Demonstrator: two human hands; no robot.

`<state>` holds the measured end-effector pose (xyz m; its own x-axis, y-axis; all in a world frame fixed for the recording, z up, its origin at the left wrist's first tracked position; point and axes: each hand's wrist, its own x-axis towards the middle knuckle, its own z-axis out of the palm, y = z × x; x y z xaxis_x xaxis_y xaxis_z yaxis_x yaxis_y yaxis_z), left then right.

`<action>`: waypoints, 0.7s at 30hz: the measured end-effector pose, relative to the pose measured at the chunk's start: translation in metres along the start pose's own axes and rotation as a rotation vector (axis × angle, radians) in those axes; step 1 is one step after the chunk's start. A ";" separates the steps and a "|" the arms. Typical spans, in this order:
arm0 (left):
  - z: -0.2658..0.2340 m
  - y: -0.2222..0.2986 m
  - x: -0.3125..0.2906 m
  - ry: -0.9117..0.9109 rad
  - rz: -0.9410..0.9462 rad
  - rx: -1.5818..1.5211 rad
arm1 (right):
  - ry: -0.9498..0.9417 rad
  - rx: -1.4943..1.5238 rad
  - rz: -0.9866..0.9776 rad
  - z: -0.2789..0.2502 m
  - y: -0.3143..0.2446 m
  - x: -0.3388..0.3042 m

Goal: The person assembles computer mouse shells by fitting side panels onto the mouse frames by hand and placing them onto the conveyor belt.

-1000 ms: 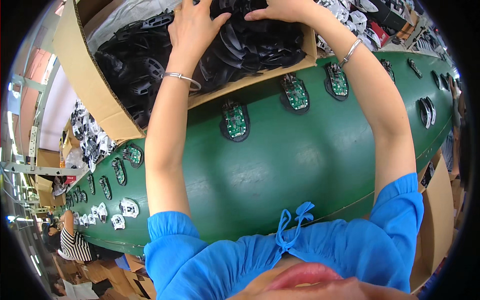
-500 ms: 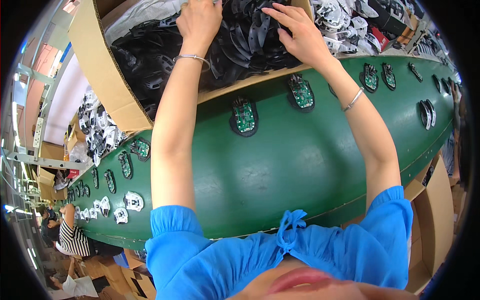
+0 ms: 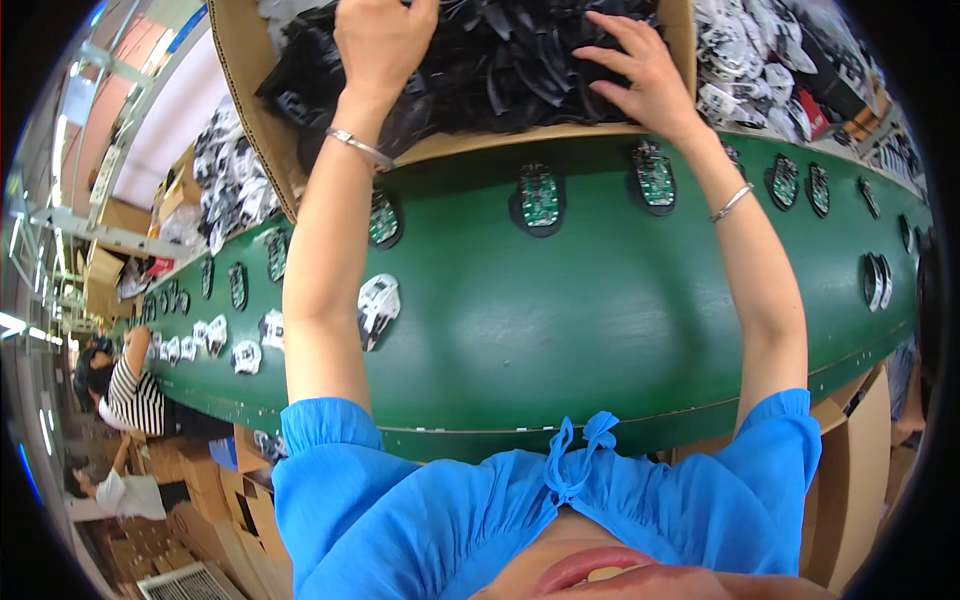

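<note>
My left hand (image 3: 383, 48) is in the cardboard box (image 3: 470, 150) at the top, over its left part. Its fingers look curled, but the frame's top edge cuts them off, so what they hold is hidden. Thin, curved black plastic parts (image 3: 530, 75) fill the box in a jumbled heap. Over the right side of this heap, my right hand (image 3: 645, 78) has its fingers spread and nothing in its grasp. Below the box, green circuit boards in black shells, one of them this board (image 3: 540, 197), lie on the green belt (image 3: 560, 320).
A white-and-black shell (image 3: 378, 310) lies beside my left forearm, with several more further left. Heaps of white parts (image 3: 745, 70) flank the box. Two curved pieces (image 3: 877, 282) lie at the far right. A person in stripes (image 3: 135, 395) is at the belt's left.
The whole view has shifted, so the box, boards and shells appear further right and mostly higher. A white-and-black shell now shows right of my left forearm. Both hands stay at the box.
</note>
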<state>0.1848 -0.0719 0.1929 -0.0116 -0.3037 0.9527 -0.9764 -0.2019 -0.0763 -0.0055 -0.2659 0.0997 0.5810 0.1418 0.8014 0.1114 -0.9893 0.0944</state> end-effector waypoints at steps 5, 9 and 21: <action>-0.073 -0.013 -0.011 -0.030 -0.182 -0.025 | -0.081 0.183 0.044 -0.021 0.017 0.006; -0.136 -0.061 -0.038 0.003 -0.074 0.216 | -0.088 0.272 -0.040 -0.028 0.006 0.029; -0.214 -0.022 -0.196 -0.464 -0.878 -0.110 | -0.127 0.269 0.150 -0.056 -0.175 -0.118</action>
<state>0.1621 0.1913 0.0712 0.7862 -0.4267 0.4471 -0.6133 -0.4492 0.6497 -0.1390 -0.1110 0.0214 0.7008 0.0148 0.7132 0.2159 -0.9573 -0.1923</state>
